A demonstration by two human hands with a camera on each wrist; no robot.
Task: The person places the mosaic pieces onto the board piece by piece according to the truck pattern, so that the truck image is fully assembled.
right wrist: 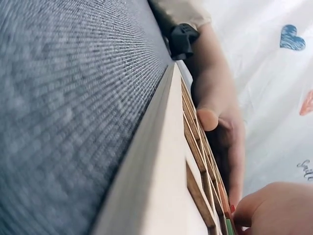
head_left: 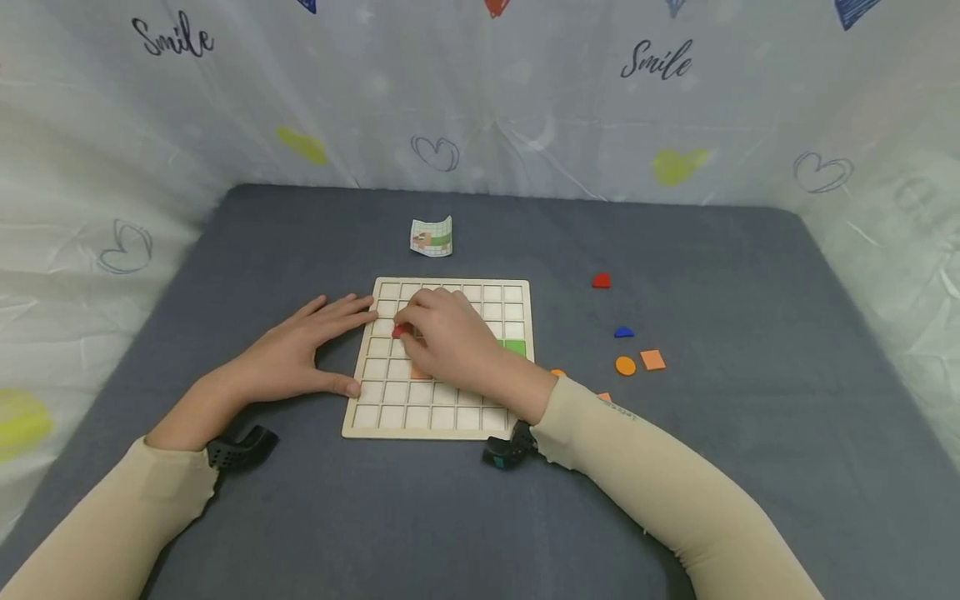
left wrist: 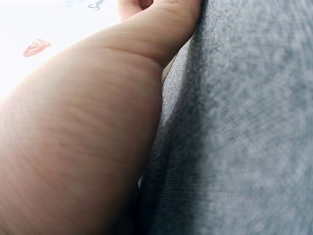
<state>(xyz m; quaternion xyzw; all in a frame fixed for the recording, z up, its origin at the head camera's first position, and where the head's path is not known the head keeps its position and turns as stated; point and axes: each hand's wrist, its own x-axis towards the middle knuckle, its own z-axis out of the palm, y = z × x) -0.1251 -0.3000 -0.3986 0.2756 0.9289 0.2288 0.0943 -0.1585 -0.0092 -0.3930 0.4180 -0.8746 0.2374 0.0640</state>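
Note:
A pale wooden grid board (head_left: 386, 417) lies on the grey table. Over its middle, my right hand (head_left: 457, 342) pinches a small red piece (head_left: 399, 332) between thumb and fingertips at a cell left of centre. My left hand (head_left: 307, 354) lies along the board's left edge with fingers spread, its thumb tip and fingertips right at the rim. An orange piece (head_left: 420, 372) sits in a cell just below the right hand, and a green piece (head_left: 516, 346) fills a cell near the right edge. The right hand and forearm hide part of the grid.
Behind the board stands a small curled picture card (head_left: 431, 237). To the right lie a red piece (head_left: 602, 281), a blue half-round (head_left: 624, 332), an orange disc (head_left: 626, 366) and an orange square (head_left: 652, 359). More orange pieces are partly hidden by the right sleeve.

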